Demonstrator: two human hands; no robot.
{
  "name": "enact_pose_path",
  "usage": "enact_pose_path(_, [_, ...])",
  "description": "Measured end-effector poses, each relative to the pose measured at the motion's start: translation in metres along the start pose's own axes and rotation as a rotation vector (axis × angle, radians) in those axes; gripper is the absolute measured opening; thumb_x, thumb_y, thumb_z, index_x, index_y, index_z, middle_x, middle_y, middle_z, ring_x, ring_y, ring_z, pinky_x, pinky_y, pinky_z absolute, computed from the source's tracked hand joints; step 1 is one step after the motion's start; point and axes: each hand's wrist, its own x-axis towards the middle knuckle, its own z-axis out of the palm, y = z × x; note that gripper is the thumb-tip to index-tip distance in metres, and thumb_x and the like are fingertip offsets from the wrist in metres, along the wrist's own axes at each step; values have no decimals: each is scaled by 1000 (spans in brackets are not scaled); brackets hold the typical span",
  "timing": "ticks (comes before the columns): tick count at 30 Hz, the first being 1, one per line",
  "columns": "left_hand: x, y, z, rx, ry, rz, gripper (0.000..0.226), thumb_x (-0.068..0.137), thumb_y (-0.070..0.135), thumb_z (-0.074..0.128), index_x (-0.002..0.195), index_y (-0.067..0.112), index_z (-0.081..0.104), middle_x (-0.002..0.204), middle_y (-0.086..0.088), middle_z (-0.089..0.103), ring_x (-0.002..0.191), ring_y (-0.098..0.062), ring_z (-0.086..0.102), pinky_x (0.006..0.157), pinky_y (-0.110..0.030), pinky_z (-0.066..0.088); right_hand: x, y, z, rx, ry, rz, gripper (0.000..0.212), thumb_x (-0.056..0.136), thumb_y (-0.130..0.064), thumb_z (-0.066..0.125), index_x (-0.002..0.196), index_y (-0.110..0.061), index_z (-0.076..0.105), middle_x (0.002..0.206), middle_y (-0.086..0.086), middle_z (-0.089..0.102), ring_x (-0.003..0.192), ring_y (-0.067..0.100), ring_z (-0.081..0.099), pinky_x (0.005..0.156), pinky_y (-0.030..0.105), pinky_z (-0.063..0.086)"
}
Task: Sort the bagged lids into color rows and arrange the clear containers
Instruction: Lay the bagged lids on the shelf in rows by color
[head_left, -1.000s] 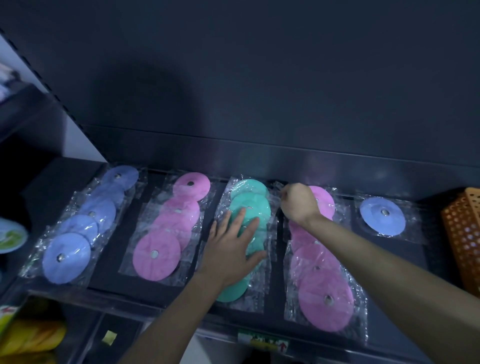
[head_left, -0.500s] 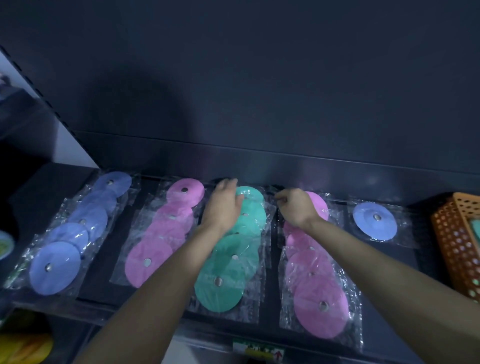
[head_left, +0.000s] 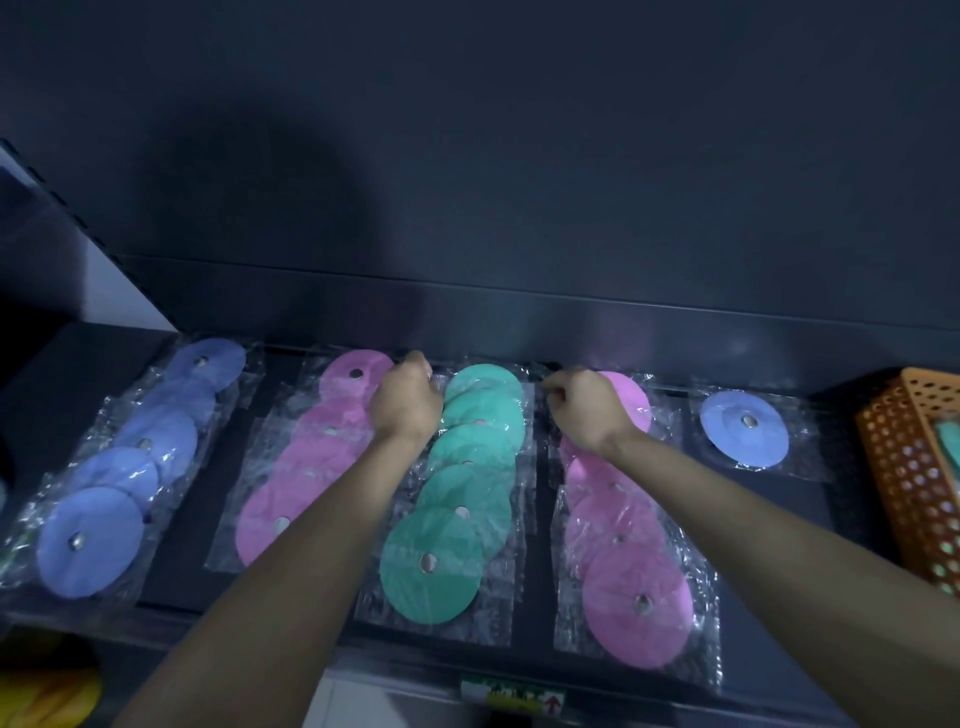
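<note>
- Both the left hand and right hand, fingers curled, seemingly pinched the far teal lids, lying between pink rows.
- I judged this row-straightening; next, the stray blue lid needed regrouping.

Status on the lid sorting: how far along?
Done: blue row, left pink row, green row and right pink row lie in separate lines on the shelf. In hand: left hand and right hand, fingers curled, apparently pinching plastic at the green row's far end. Left: one blue lid sits alone far right; no clear containers visible; orange basket contents unclear.
</note>
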Motion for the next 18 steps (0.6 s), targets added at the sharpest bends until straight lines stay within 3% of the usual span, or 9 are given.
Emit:
enact_pose_path(3, [-8,-1,-11,6,10,106,28,91,12,55,118,2,54,110,-18,60,91,-31,58,66,-35,44,-7,-5,-1,-56,58,-102,27,81,1,50,101,-3,67,106,23,63,99,38,57,82,36,50])
enact_pose_path(5, [-24,-4,-20,0,1,228,40,91,14,56,129,2,50,124,-17,56,111,-32,54,86,-37,45,-19,-10,0,-58,76,-177,33,84,-3,52,113,-6,66,118,21,60,109,39,54,93,38,48])
enact_pose_path(9, [-81,-16,-29,-42,-169,402,49,95,25,52,141,12,42,149,-5,37,137,-20,35,111,-27,25,-45,-13,6,-119,-5,-225,18,82,-8,53,96,-5,64,113,21,57,108,39,53,88,36,50])
enact_pose_path(11, [-110,-27,-24,-27,-239,431,56,95,39,45,146,19,33,156,3,21,144,-12,18,110,-18,9,-56,-14,8,-155,-33,-220,14,84,-15,57,92,-5,62,102,19,60,101,36,55,86,34,46])
enact_pose_path(13, [-131,-36,-15,11,-269,436,66,90,54,37,148,23,28,158,6,14,145,-11,11,111,-20,5,-63,-17,10,-188,-69,-228,19,85,-26,60,91,-8,60,98,16,62,98,33,54,88,35,43])
enact_pose_path(18, [-147,-36,4,252,-195,536,66,90,54,36,141,12,41,149,-13,38,137,-29,36,110,-46,22,-66,-28,6,-145,-126,-173,25,78,-37,69,87,-15,63,98,10,60,99,31,54,82,35,46])
